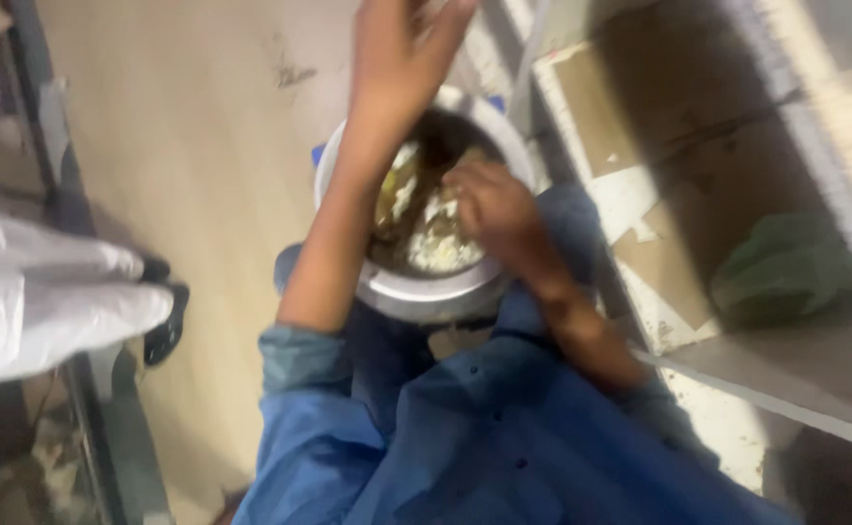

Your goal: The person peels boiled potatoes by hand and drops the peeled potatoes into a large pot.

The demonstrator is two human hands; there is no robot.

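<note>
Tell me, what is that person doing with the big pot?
A person in a blue shirt leans over a round metal pot on the floor. The right hand is down inside it, on the white and yellowish food. The left hand is stretched out over the pot's far rim, fingers spread, holding nothing. The picture is blurry, so the food is hard to name.

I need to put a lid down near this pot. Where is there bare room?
The pale floor left of the round metal pot lies bare up to the white-clothed legs. It is crowded at the pot: the right hand is in the food, the left hand above the rim. To the right, a green bundle sits on a shadowed ledge.
</note>
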